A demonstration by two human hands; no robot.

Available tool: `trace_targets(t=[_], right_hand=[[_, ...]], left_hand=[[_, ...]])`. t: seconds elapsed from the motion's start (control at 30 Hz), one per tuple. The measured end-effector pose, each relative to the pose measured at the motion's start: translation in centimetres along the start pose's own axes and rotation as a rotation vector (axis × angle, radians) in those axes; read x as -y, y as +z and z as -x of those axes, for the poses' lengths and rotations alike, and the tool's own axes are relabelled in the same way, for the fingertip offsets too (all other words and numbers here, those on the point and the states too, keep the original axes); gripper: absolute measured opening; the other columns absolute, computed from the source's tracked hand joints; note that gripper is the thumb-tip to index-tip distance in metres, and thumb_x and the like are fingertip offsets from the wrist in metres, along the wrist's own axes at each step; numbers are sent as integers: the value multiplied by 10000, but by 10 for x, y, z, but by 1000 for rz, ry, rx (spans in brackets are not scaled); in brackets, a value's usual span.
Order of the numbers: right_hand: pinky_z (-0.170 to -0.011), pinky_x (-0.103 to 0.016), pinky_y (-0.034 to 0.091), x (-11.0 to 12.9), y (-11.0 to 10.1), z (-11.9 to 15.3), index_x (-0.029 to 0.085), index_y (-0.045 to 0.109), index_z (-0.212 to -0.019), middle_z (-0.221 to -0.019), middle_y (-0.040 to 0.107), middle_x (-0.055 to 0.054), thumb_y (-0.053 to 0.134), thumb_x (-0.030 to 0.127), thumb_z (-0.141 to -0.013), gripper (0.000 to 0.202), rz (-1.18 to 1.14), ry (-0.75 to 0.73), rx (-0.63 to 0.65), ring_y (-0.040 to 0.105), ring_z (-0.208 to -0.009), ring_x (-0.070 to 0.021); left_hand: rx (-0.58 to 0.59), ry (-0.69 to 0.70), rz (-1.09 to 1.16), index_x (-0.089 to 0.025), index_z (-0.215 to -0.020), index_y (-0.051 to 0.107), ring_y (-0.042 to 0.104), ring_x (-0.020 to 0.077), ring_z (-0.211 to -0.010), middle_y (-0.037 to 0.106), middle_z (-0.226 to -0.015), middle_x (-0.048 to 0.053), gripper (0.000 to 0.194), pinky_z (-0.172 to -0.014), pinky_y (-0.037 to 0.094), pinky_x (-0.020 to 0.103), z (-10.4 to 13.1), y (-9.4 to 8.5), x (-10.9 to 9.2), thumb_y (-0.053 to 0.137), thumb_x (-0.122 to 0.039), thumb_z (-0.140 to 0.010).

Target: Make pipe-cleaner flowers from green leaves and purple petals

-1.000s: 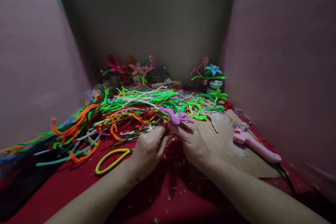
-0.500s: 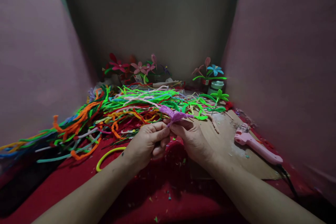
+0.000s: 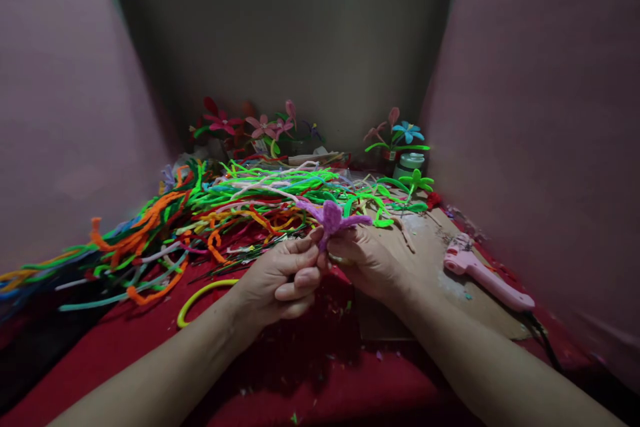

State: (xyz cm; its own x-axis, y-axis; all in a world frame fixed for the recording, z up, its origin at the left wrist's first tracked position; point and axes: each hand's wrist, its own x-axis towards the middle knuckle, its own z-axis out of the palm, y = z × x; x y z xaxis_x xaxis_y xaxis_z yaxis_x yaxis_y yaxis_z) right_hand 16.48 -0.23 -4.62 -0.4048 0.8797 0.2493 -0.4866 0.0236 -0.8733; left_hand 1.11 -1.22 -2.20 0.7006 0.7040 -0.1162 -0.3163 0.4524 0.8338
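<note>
A purple pipe-cleaner flower (image 3: 331, 217) with fuzzy, spread petals is held up between both hands over the red cloth. My left hand (image 3: 287, 277) pinches its base from the left, thumb and fingertips together. From the right, my right hand (image 3: 367, 257) closes its fingers at the flower's base and right petal. The fingertips of both hands meet there and partly hide the stem end. Just beyond the flower lies a heap of loose green, white and red pipe cleaners (image 3: 280, 183).
Orange pipe cleaners (image 3: 145, 220) spread leftward. A yellow ring-shaped handle (image 3: 193, 300) lies by my left forearm. On the right, a pink glue gun (image 3: 490, 273) rests on cardboard (image 3: 425, 280). Behind stand finished flowers (image 3: 263, 127) and a pale green jar (image 3: 411, 163).
The purple flower has been turned so that a middle petal now stands upright with others spread to the sides. My left fingers have shifted slightly downward; both hands still hold the flower.
</note>
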Motion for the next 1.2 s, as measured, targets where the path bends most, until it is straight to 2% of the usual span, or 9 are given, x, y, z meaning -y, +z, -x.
trace_targets(t=[0.13, 0.23, 0.3, 0.4, 0.6, 0.73, 0.87, 1.03, 1.2], right_hand=[[-599, -261, 354, -3, 2, 1, 186, 645, -639, -600, 564, 38, 662, 233, -690, 71, -9, -41, -126, 437, -559, -98], [-642, -284, 389, -3, 6, 1, 188, 659, -658, -604, 593, 30, 656, 243, -694, 66, -14, -59, -181, 492, -595, -122], [-673, -295, 407, -2, 10, 2, 189, 665, -670, -633, 621, 23, 664, 243, -687, 57, -7, -67, -200, 527, -641, -139], [-692, -285, 420, -1, 14, 3, 186, 669, -684, -664, 636, 21, 675, 209, -677, 25, 6, -93, -224, 541, -677, -139], [-649, -276, 433, -6, 10, 4, 202, 666, -749, -671, 623, 24, 676, 263, -691, 85, -10, -82, -182, 533, -633, -127], [-667, -280, 421, -4, 8, 4, 198, 670, -783, -696, 617, 11, 660, 274, -704, 110, 6, -72, -141, 528, -662, -132], [-650, -266, 410, -2, 6, 4, 186, 657, -730, -663, 582, 8, 658, 246, -691, 72, -40, -37, -102, 490, -632, -123], [-631, -260, 401, -3, 5, 5, 190, 656, -720, -657, 568, 14, 684, 246, -655, 91, -69, -19, -109, 446, -584, -111], [-629, -256, 395, -3, 8, 6, 180, 646, -725, -654, 559, 21, 658, 224, -703, 50, -52, -69, -168, 450, -583, -102]], left_hand=[[-100, 70, -311, -156, -742, 539, 199, 8, -299, 413, -484, -76, 188, -294, 231, 140, -1, 2, -1, 528, -332, -808], [-316, 264, -790, -151, -665, 517, 353, 39, -382, 452, -520, -47, 217, -377, 280, 168, -3, 4, 3, 535, -323, -797], [-441, 439, -1068, -154, -611, 498, 385, 54, -443, 445, -523, -41, 218, -441, 306, 185, -4, 4, 7, 540, -281, -782], [-496, 568, -1220, -156, -600, 512, 374, 59, -470, 436, -529, -37, 229, -474, 311, 192, -4, 2, 11, 494, -261, -803], [-365, 227, -695, -157, -683, 521, 341, 41, -333, 438, -462, -59, 243, -332, 242, 160, -3, 4, 5, 514, -369, -802], [-246, 143, -338, -148, -678, 519, 251, 11, -282, 423, -414, -71, 205, -308, 203, 132, -3, 6, 2, 554, -312, -795], [-53, 52, -64, -142, -665, 528, 133, -2, -271, 355, -395, -91, 214, -274, 184, 117, -3, 2, 4, 553, -302, -804], [67, -12, 13, -134, -679, 555, 107, -6, -267, 349, -400, -93, 209, -264, 215, 114, -3, -3, 3, 545, -293, -813], [-35, 41, -96, -134, -718, 564, 198, -1, -280, 399, -414, -76, 205, -289, 265, 116, -2, 2, 2, 519, -296, -834]])
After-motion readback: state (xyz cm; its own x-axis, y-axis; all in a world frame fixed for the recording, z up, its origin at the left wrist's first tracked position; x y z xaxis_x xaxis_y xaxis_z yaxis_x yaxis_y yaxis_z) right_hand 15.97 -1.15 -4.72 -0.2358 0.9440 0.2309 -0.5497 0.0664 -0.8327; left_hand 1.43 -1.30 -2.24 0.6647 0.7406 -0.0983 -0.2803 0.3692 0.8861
